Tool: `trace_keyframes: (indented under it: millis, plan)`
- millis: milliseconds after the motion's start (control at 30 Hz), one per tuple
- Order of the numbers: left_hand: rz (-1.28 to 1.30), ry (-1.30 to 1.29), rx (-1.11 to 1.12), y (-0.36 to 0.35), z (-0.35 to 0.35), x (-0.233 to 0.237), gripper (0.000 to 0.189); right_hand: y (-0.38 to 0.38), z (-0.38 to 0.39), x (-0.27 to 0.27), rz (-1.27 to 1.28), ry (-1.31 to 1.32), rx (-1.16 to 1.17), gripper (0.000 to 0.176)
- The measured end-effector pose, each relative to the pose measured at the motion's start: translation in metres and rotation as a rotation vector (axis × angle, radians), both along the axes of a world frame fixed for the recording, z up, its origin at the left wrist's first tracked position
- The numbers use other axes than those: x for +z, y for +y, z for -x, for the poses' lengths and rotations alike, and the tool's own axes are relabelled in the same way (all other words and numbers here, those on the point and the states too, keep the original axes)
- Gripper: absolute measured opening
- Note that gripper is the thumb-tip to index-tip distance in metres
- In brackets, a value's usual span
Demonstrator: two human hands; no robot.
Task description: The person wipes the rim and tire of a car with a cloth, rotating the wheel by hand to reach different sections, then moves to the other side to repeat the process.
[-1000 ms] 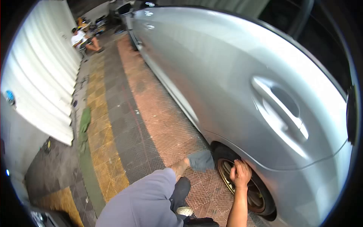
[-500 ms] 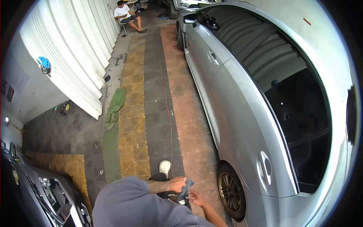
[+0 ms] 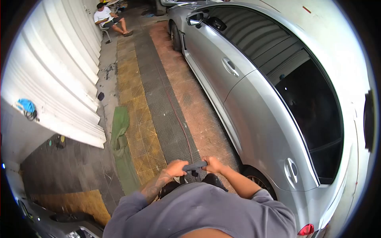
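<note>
A dark grey cloth (image 3: 195, 166) is bunched into a short roll and stretched level between my two hands, in front of my body. My left hand (image 3: 176, 168) is closed round its left end. Its right end is in my right hand (image 3: 213, 164), whose fingers are curled over it. Both arms reach forward over the floor tiles. Beside my right arm stands a silver car (image 3: 254, 115), with its rear wheel (image 3: 260, 178) partly hidden by the arm.
A red hose or cord (image 3: 174, 109) runs along the tiled floor. Green fabric (image 3: 121, 135) lies left of the yellow tiles (image 3: 139, 123). White folding panels (image 3: 51, 75) line the left side. A person (image 3: 107, 20) sits at the far end. Another vehicle (image 3: 59, 222) is at lower left.
My hands have moved apart, and the cloth that hung between them is now pulled level. My body and view have turned, so the seated person appears further left.
</note>
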State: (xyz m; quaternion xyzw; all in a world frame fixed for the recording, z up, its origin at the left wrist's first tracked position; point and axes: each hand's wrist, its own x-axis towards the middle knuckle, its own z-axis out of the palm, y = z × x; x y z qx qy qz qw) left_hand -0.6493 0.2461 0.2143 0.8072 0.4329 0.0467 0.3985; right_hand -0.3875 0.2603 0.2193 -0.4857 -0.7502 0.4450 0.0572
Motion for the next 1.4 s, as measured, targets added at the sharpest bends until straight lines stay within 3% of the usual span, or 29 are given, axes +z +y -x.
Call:
trace_keyframes:
  millis: [200, 367, 433, 500, 533, 600, 700, 767, 833, 900, 967, 1033, 1100, 1167, 1200, 1267, 1367, 1400]
  plan:
    - [-0.045, 0.076, 0.26, 0.073, 0.084, 0.015, 0.026, 0.085, 0.088, 0.044, 0.103, 0.146, 0.044, 0.032]
    - [-0.162, -0.006, 0.264, 0.142, 0.14, 0.023, 0.022, 0.159, 0.123, 0.004, 0.006, 0.228, 0.012, 0.032]
    - [-0.188, -0.046, 0.258, 0.167, 0.151, 0.018, 0.019, 0.197, 0.133, -0.012, 0.028, 0.078, 0.123, 0.035]
    - [0.104, -0.055, 0.405, 0.188, 0.163, 0.012, 0.019, 0.233, 0.141, -0.031, -0.008, 0.061, 0.113, 0.036]
    - [0.114, -0.04, 0.38, 0.196, 0.165, 0.01, 0.019, 0.249, 0.144, -0.034, -0.024, -0.038, 0.161, 0.039]
    - [0.311, -0.248, 0.57, 0.211, 0.17, 0.007, 0.022, 0.279, 0.158, -0.046, -0.022, -0.139, 0.169, 0.047]
    - [0.328, -0.36, 0.583, 0.248, 0.179, 0.014, 0.025, 0.324, 0.165, -0.017, 0.129, -0.107, 0.16, 0.041]
    - [0.352, -0.355, 0.533, 0.276, 0.193, 0.014, 0.025, 0.344, 0.167, -0.009, 0.084, -0.101, 0.105, 0.043]
    - [0.38, -0.358, 0.455, 0.311, 0.204, 0.015, 0.025, 0.368, 0.163, -0.001, 0.213, 0.053, 0.088, 0.043]
    - [0.296, -0.198, 0.292, 0.352, 0.213, 0.012, 0.025, 0.389, 0.157, 0.003, 0.329, 0.137, 0.01, 0.041]
    - [0.381, -0.246, 0.243, 0.392, 0.222, -0.003, 0.025, 0.393, 0.159, 0.01, 0.447, 0.246, -0.069, 0.038]
    - [0.453, -0.297, 0.203, 0.438, 0.227, -0.005, 0.027, 0.402, 0.161, 0.023, 0.564, 0.278, -0.306, 0.032]
    - [0.563, -0.328, 0.183, 0.485, 0.22, -0.002, 0.03, 0.405, 0.161, 0.021, 0.491, 0.329, -0.395, 0.028]
    - [0.494, -0.272, 0.058, 0.523, 0.207, 0.01, 0.031, 0.405, 0.162, 0.012, 0.222, 0.354, -0.585, 0.028]
    - [0.423, -0.214, -0.035, 0.537, 0.2, 0.018, 0.031, 0.403, 0.162, 0.007, 0.227, 0.355, -0.597, 0.028]
    - [0.278, -0.143, -0.211, 0.558, 0.184, 0.034, 0.031, 0.401, 0.162, -0.001, 0.167, 0.405, -0.846, 0.023]
    - [0.344, -0.109, -0.275, 0.581, 0.162, 0.034, 0.032, 0.402, 0.159, 0.022, 0.203, 0.386, -0.958, 0.02]
    - [0.258, -0.064, -0.361, 0.591, 0.156, 0.028, 0.034, 0.403, 0.156, 0.011, 0.158, 0.344, -0.956, 0.018]
